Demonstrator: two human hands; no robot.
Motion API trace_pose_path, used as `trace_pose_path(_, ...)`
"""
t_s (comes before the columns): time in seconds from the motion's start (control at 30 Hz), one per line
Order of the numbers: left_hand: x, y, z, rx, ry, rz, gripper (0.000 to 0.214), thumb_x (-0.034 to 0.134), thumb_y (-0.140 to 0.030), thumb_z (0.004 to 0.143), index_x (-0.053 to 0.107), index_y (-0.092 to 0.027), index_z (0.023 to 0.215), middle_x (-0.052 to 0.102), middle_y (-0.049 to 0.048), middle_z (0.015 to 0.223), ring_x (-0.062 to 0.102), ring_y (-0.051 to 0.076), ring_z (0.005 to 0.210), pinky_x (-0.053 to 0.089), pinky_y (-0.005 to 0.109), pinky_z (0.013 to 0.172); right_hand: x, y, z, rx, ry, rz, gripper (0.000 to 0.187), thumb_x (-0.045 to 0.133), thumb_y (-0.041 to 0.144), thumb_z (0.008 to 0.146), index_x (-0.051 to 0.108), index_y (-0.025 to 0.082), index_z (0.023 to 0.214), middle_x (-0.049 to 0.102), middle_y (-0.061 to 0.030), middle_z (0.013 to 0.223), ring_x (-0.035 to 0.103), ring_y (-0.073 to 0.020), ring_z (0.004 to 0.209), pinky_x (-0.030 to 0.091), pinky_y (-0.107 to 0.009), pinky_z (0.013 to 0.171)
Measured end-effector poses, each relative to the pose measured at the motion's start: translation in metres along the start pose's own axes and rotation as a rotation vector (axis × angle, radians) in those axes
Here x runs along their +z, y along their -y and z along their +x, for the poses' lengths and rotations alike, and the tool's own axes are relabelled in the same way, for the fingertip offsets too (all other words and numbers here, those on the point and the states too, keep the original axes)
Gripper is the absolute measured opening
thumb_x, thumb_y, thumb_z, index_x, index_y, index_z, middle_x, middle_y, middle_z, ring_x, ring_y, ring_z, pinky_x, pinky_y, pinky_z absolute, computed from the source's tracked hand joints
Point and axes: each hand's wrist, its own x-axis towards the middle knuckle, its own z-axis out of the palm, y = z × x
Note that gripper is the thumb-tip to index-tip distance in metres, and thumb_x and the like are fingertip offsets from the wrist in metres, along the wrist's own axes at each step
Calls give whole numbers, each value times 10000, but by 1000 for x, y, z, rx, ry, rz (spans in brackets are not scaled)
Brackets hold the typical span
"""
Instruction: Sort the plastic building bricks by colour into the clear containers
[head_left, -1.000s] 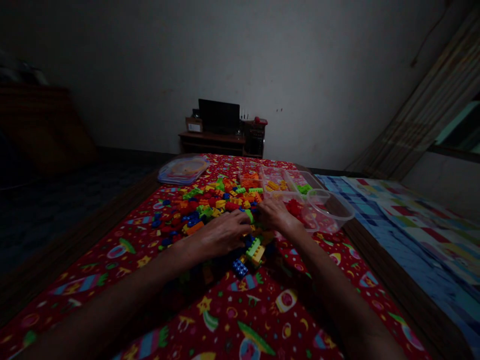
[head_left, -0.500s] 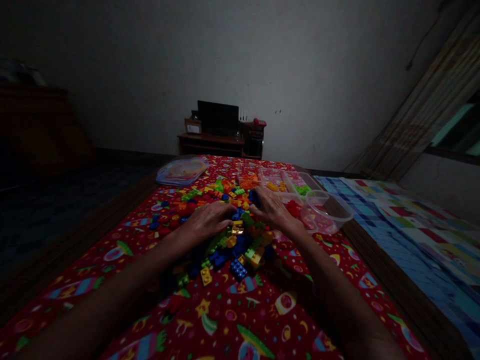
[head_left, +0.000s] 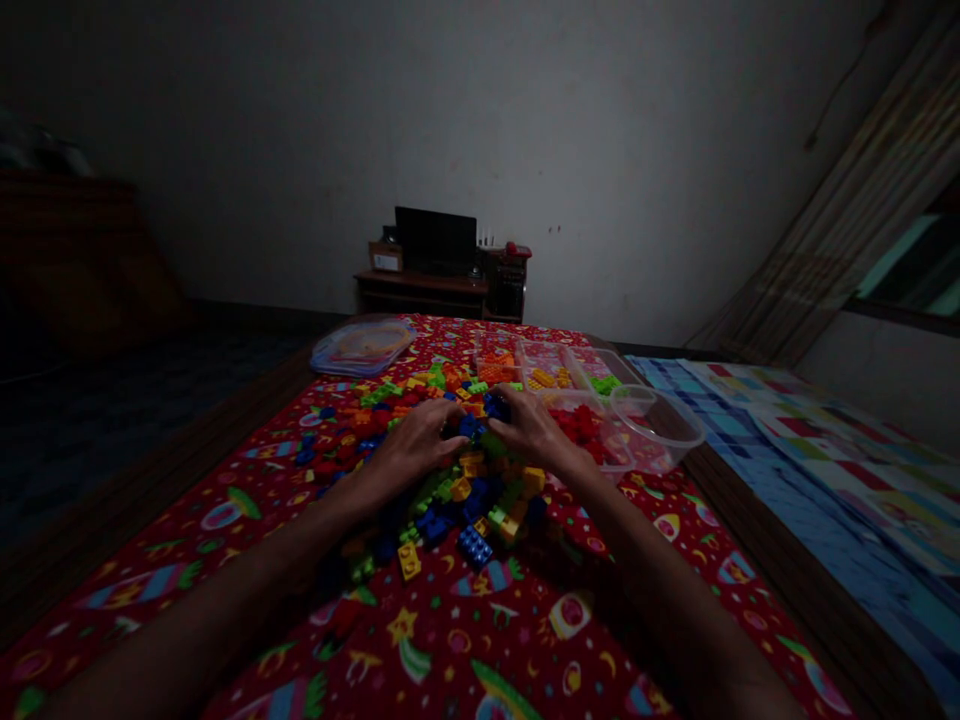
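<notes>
Loose toy bricks of several colours lie in a heap on the red patterned tablecloth. My right hand is over the heap's right side, its fingers closed around blue toy bricks. Facing it from the left is my left hand, thumb and fingers curled at a blue toy brick; part of that grip is hidden. The two hands are a short gap apart. Closer to me lie a studded blue brick and a yellow brick.
Right of the heap, clear plastic containers hold sorted orange bricks, yellow bricks, green bricks and red bricks. A round clear tub stands at the right edge. Stacked lids lie far left.
My right hand has shifted slightly left and down with the blue bricks, closer to my left hand. More red bricks show in their container, where my right hand partly covered them before.
</notes>
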Motion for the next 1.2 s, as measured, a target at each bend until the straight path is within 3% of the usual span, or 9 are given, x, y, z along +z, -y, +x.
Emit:
trace_pose_path(0.13,-6,-9,2,-59,5,-141,193,545,-254,726,584,-208,909,685,37,933,650,236,884,501,331,781,3,6,0,9,-8,126,366,592,410,807,584,158,1072,621,-31,832,554,-154,749,372,-235,626)
trace_pose_path(0.33,-1,-17,3,-135,-28,-271,548,581,-210,671,420,-215,1195,713,34,936,681,232,854,523,331,726,3,9,0,-31,5,89,183,576,290,821,619,164,947,612,-1,762,523,-122,663,335,-217,589)
trace_pose_path(0.6,2,-21,3,-141,-91,-292,624,617,-268,706,384,-205,1281,714,25,885,681,217,814,520,339,731,-3,9,0,-97,87,43,189,585,272,819,617,154,963,633,-34,820,544,-132,710,351,-223,613)
trace_pose_path(0.7,-5,-21,4,-117,-119,-298,563,611,-370,747,442,-204,1258,712,38,906,675,215,812,527,346,733,-25,2,2,-50,-4,9,161,566,252,812,624,145,919,619,-25,765,525,-122,663,342,-224,593)
trace_pose_path(0.8,-19,-19,5,-112,-144,-206,378,550,-428,795,596,-202,1094,709,60,970,658,220,880,520,341,785,-68,-20,-1,66,-177,-89,198,525,283,833,619,150,946,629,-37,770,539,-130,662,353,-234,600)
trace_pose_path(0.87,-28,-16,6,-126,-167,-155,331,518,-435,808,650,-207,1007,708,56,1004,648,224,908,513,334,816,-98,-41,-9,221,-275,-246,208,524,290,825,627,154,943,637,-50,765,554,-147,667,359,-246,603)
trace_pose_path(0.97,-40,-9,7,-158,-189,-116,331,504,-442,805,681,-221,978,713,36,1016,648,230,902,509,326,828,-131,-76,-29,475,-255,-475,196,564,259,769,650,163,917,661,-80,828,586,-188,749,379,-263,632)
trace_pose_path(1.03,-45,-3,7,-163,-194,-98,332,504,-443,803,691,-224,969,714,31,1016,648,231,899,505,321,834,-141,-94,-44,592,-203,-544,209,573,228,742,660,156,918,668,-103,895,596,-211,825,397,-272,658)
trace_pose_path(1.2,-53,12,8,-135,-174,-70,337,494,-449,811,701,-228,958,712,39,1014,648,231,901,494,325,854,-143,-113,-67,650,-153,-482,282,587,269,752,657,174,1007,656,-103,1033,581,-230,985,431,-294,759)
